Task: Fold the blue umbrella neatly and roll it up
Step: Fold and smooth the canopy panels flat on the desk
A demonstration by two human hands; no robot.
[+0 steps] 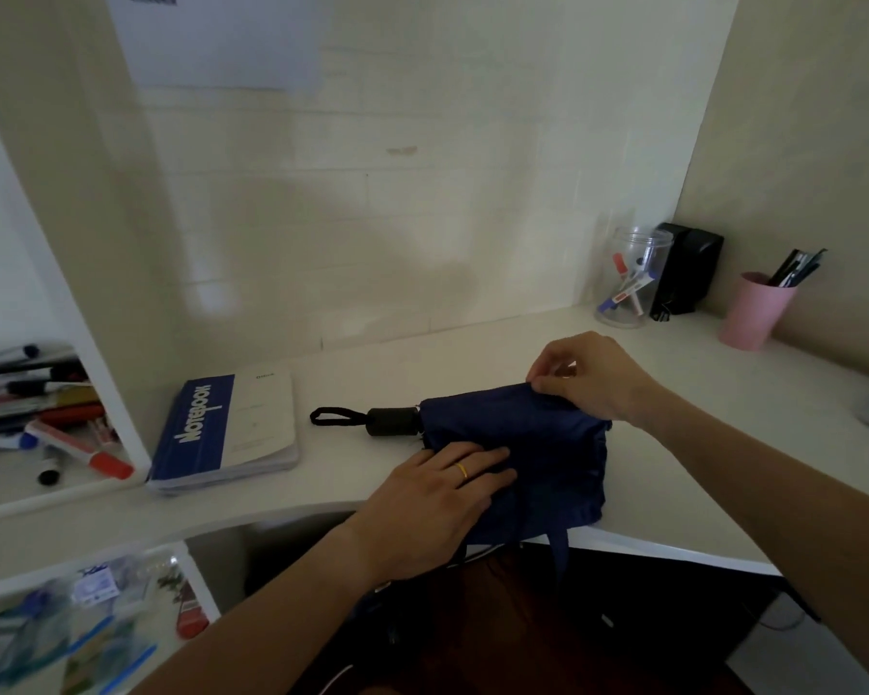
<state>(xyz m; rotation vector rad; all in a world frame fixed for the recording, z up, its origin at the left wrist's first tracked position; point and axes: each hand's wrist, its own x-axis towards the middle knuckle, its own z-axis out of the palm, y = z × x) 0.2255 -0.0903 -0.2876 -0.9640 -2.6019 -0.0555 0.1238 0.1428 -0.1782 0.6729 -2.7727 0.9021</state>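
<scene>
The blue umbrella (538, 443) lies collapsed on the white bench (673, 393), close to its near edge, with its cloth spread between the two hands. The left hand (432, 504) lies flat on the near side of the cloth, fingers straight and pressing it down, a gold ring (461, 469) on one finger; that grip is released, clasping nothing. The right hand (588, 378) sits at the far edge of the cloth, its fingers bent and nipping a fold of the fabric between thumb and fingertips.

The cloth is dark navy, soft and creased, bunched into a rough rectangle. A narrow strap (560, 549) of the same fabric hangs over the bench edge. The stubby black handle (392, 421) points left, cylindrical and matte, ending in one black cord loop (329, 416) that lies flat on the bench.

Just left of the handle lies one notebook (227, 433), blue and white, its pages slightly fanned. At the back right stand one clear plastic jar (630, 278) holding a few markers, one black boxy object (686, 268) behind it, and one pink cup (753, 311) with dark pens in it. The side shelf (116, 393) on the left holds a loose heap of markers (71, 438), too jumbled to count.
</scene>
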